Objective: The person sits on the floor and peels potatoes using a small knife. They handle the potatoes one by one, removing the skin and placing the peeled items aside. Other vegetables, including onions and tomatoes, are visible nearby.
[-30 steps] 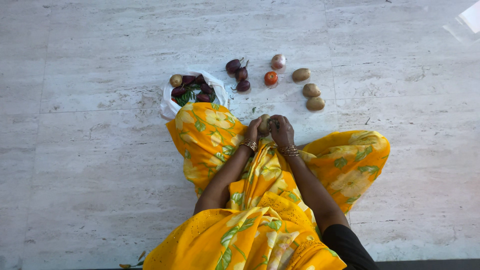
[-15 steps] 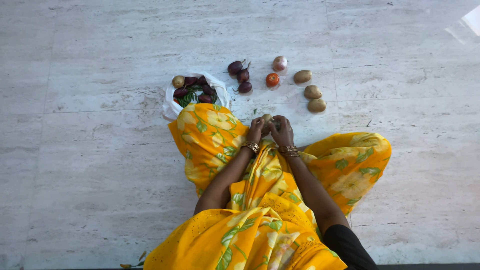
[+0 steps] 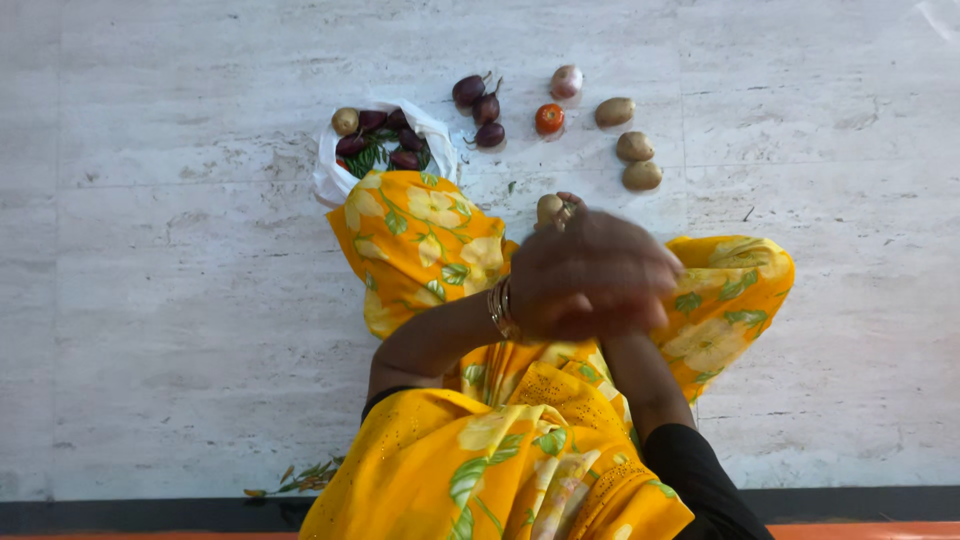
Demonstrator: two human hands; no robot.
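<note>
Right at the fingertips of the joined hands sits a small tan potato (image 3: 549, 208), held up over the yellow floral cloth (image 3: 430, 240) that covers the person's knees. Both hands are blurred and overlap, so which fingers pinch the potato cannot be told for sure; the left hand (image 3: 560, 285), with gold bangles (image 3: 502, 308) at its wrist, is curled closed around the right hand (image 3: 635, 300), and the fingers of both look folded in rather than spread.

Beyond the potato, on the pale stone floor (image 3: 180, 300), lie loose vegetables: three dark purple aubergines (image 3: 483, 108) close together, an orange-red tomato (image 3: 549, 118) just beside them, a pinkish onion (image 3: 566, 81) above it, and three more brown potatoes (image 3: 634, 146) in a short curved row to the right. To the left of these, touching the edge of the cloth, a white plastic bag (image 3: 330, 175) lies open with more aubergines, another potato and some green leaves inside. A few dry leaves (image 3: 300, 478) lie on the floor near the person's left side, well apart from the rest.
</note>
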